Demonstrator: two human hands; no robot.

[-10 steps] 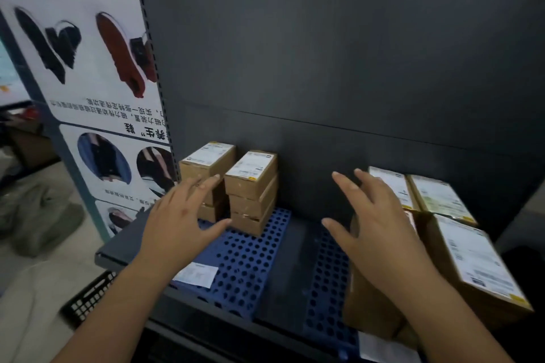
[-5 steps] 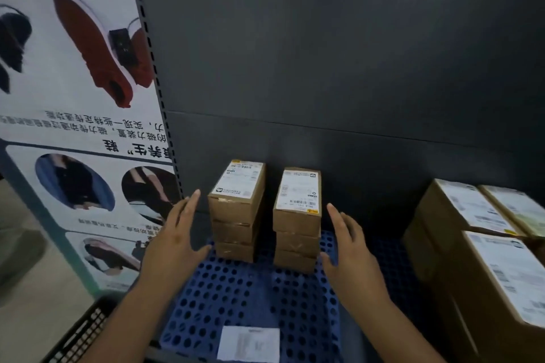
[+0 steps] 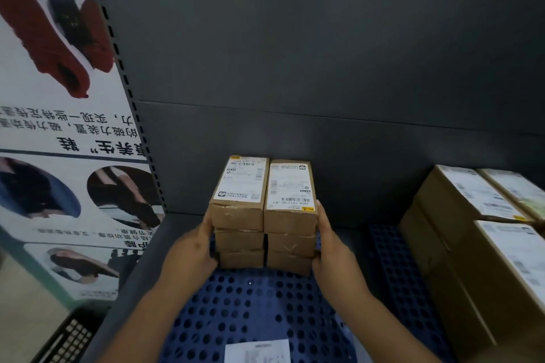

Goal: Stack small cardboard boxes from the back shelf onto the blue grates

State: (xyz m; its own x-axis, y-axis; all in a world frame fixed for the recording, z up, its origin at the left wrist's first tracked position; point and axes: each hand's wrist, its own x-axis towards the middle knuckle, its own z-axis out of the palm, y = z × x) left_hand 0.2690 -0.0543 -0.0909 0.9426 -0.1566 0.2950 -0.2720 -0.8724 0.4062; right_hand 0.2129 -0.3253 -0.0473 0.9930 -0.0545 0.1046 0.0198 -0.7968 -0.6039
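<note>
Two stacks of small cardboard boxes stand side by side at the back of a blue grate [image 3: 253, 312], each three boxes high with a white label on top. My left hand [image 3: 191, 253] presses against the left side of the left stack [image 3: 240, 221]. My right hand [image 3: 334, 250] presses against the right side of the right stack [image 3: 290, 227]. The two stacks touch each other between my palms. A second blue grate [image 3: 392, 268] lies to the right on the dark shelf.
Larger labelled cardboard boxes [image 3: 477, 247] fill the shelf's right side. A white paper slip [image 3: 256, 351] lies on the near grate. A shoe poster [image 3: 59, 127] hangs left of the perforated upright. A black crate [image 3: 67, 339] sits low at the left.
The view moved closer and left. My hands went from spread in the air to clasping the outer sides of the two stacks, which now sit pushed together.
</note>
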